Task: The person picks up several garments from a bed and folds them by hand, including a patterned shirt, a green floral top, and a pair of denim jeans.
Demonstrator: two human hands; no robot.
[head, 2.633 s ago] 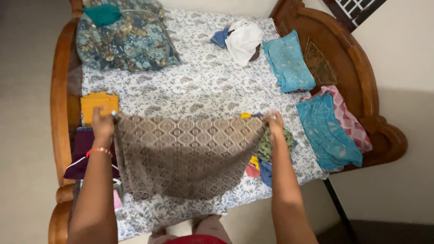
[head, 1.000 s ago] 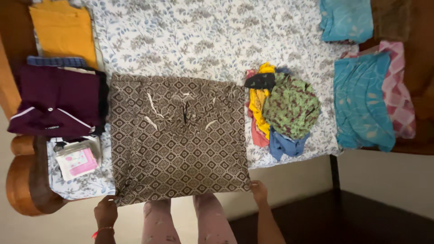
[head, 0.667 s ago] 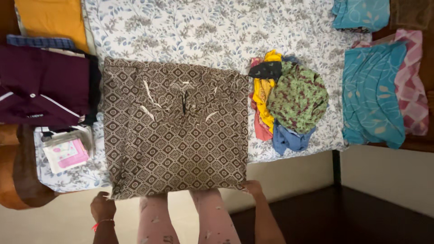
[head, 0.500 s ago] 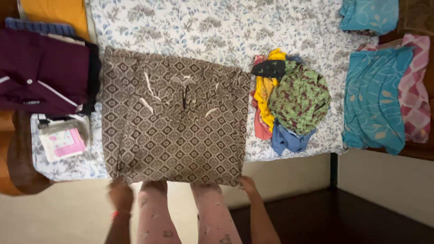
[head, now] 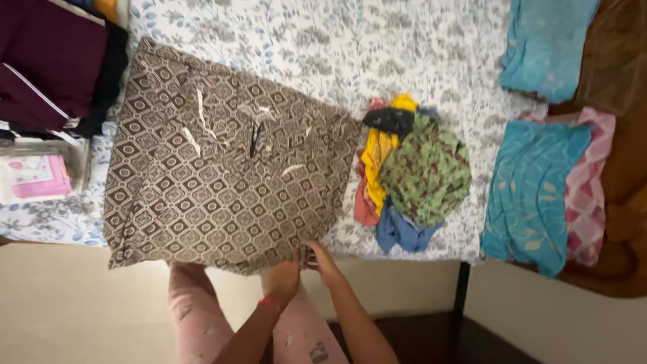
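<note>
Head view. A brown patterned cloth [head: 222, 182] with a diamond print lies spread flat on the bed [head: 350, 47], which carries a pale floral sheet. The cloth's near edge hangs just over the bed's front edge, above the person's legs in pink trousers [head: 195, 317]. Thin pale ties and a dark slit show near the cloth's upper middle.

Both hands meet at the cloth's near right corner. The left hand [head: 284, 278], with a red band at the wrist, pinches the hem of the cloth between fingers and thumb. The right hand [head: 322, 261] lies just beside it, fingers closed on the same corner. The two hands touch or nearly touch; which one cannot be told.

Right of the cloth, just beside its edge, sits a heap of crumpled clothes [head: 411, 175]: green patterned, yellow, red, blue and a dark piece on top. Further right, well apart from the cloth, lies a folded turquoise garment [head: 532, 195] over a pink checked one [head: 590, 189], against the wooden bed frame [head: 620, 67]. Another turquoise garment [head: 546, 47] lies at the upper right.

At the upper left, a folded maroon shirt [head: 47, 61] touches the cloth's far left corner. Below it lies a clear packet with pink contents [head: 37, 176].
</note>
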